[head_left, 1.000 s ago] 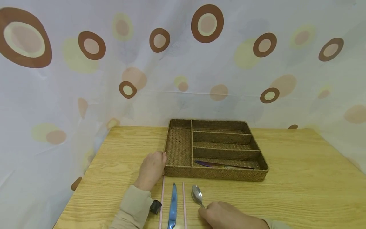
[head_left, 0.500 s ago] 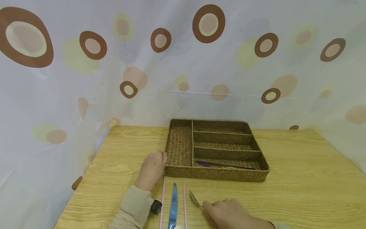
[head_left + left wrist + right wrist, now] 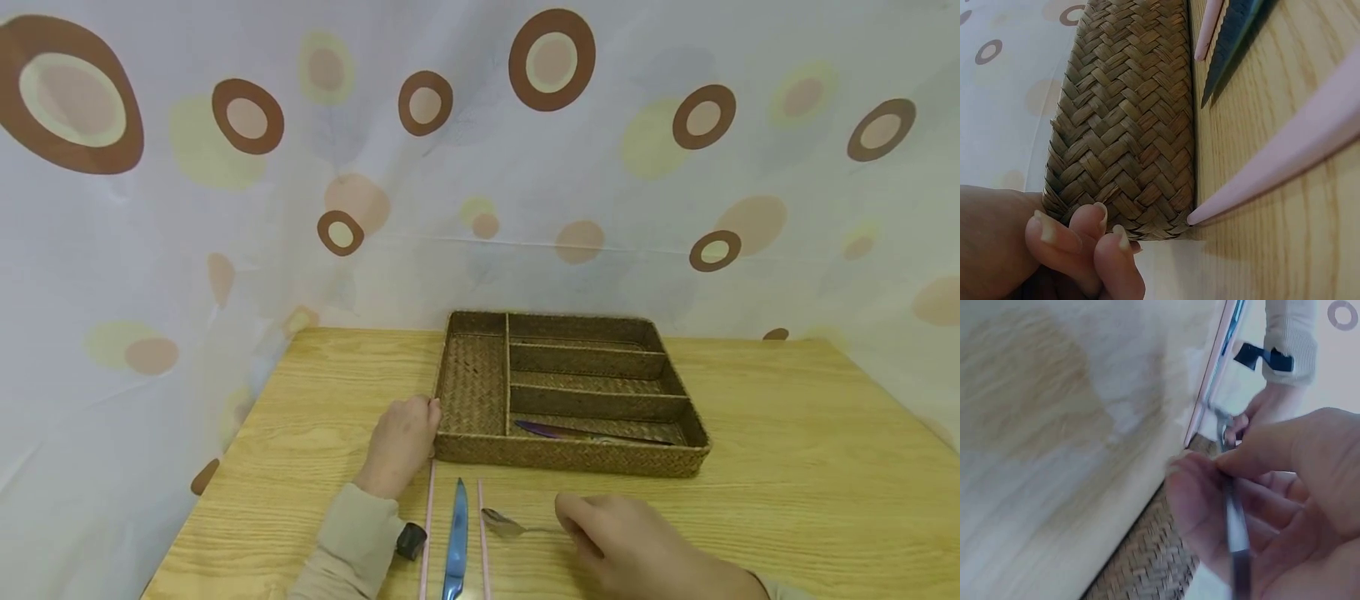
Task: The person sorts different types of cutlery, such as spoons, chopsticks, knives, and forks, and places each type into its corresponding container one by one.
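Note:
My left hand (image 3: 401, 437) grips the front left corner of a woven cutlery tray (image 3: 570, 452); in the left wrist view its fingertips (image 3: 1116, 250) curl at the corner of the braided wall. In front of the tray, my right hand (image 3: 645, 542) pinches a metal spoon (image 3: 504, 523) by its handle. The spoon's bowl points left, overlapping a pink chopstick (image 3: 482, 533) in the head view. The right wrist view shows the spoon handle (image 3: 1235, 525) between thumb and fingers, running across the palm. A blue table knife (image 3: 456, 537) lies between that chopstick and another pink chopstick (image 3: 429, 525).
The tray has one long compartment on the left and three crosswise ones on the right. A purple-tinted knife (image 3: 555, 431) lies in the front crosswise compartment. Behind the wooden table (image 3: 795, 433) hangs a patterned curtain (image 3: 480, 167). A black strap piece (image 3: 410, 542) sits at the left sleeve.
My right hand has moved right and turned the spoon from pointing away to nearly sideways, bowl leftward. The left hand stays at the tray corner.

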The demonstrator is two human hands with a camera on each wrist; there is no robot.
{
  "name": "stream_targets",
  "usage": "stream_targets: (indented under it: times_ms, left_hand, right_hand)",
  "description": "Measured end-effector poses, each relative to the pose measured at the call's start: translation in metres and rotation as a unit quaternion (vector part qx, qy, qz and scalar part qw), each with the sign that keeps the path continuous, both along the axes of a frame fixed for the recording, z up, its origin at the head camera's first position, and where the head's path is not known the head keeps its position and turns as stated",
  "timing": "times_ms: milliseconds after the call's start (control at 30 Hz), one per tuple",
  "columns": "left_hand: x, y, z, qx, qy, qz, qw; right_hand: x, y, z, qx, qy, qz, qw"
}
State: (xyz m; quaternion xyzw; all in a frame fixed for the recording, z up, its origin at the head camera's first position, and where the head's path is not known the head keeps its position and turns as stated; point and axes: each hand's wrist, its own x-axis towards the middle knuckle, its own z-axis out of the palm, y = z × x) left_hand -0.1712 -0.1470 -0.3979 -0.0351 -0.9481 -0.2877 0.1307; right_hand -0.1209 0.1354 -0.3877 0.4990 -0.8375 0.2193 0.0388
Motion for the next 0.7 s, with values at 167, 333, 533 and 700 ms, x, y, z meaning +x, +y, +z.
stream_targets:
  times_ms: [167,333,533,700]
  left_hand:
    - [0.001,0.0,0.0,0.004,-0.001,0.001,1.0]
    - [0.002,0.0,-0.001,0.003,0.001,-0.001,1.0]
    - [0.001,0.0,-0.001,0.0,0.011,-0.001,0.9999]
    - [0.002,0.0,-0.002,0.0,0.014,-0.004,0.9999]
  right_hand:
    - [-0.006,0.005,0.007,-0.053,0.019,-0.005,0.998]
    - [-0.017,0.009,0.017,-0.063,0.067,-0.063,0.994]
    - [-0.038,0.013,0.031,-0.065,0.124,-0.094,0.986]
    - [-0.06,0.017,0.042,-0.045,0.101,-0.145,0.983]
